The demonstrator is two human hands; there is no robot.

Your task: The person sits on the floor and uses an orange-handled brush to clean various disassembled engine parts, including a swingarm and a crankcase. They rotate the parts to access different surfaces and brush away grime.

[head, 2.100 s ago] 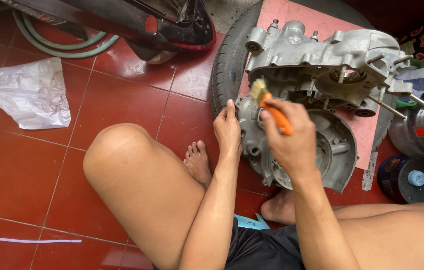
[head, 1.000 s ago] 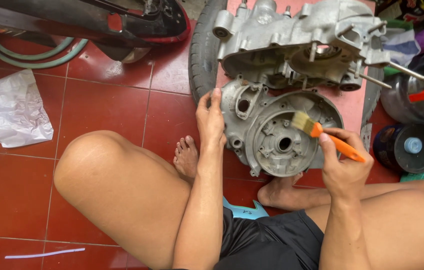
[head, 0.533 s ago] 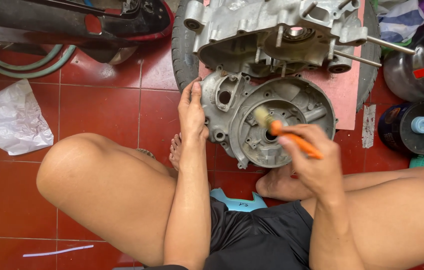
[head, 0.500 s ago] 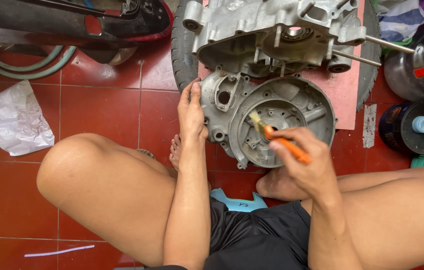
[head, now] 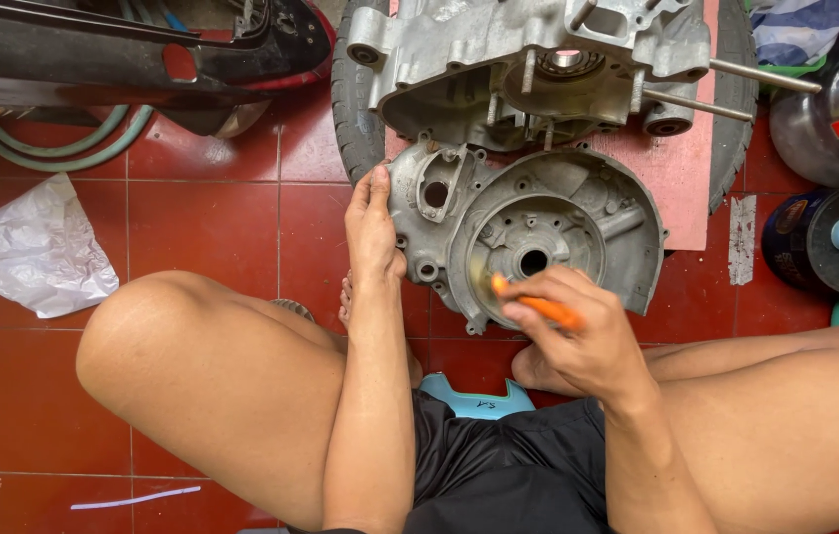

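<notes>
Left hand (head: 372,225): grip flat, holding the engine case half (head: 538,237) at its nine o'clock edge.
Right hand (head: 578,336): grip closed around an orange-handled brush (head: 536,303), bristles at the case's six o'clock.

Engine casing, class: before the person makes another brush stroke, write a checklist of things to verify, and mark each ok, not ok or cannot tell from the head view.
1. Left hand steadies the casing at its left edge: ok.
2. Right hand grips the brush by its orange handle: ok.
3. Bristles rest on the casing's round recess: cannot tell, they are blurred.
4. Casing lies flat on the pink board: ok, as far as the view shows.
5. Recess is free of dirt: cannot tell.
6. Bare foot stays clear of the casing: ok, it lies just below the rim.
</notes>
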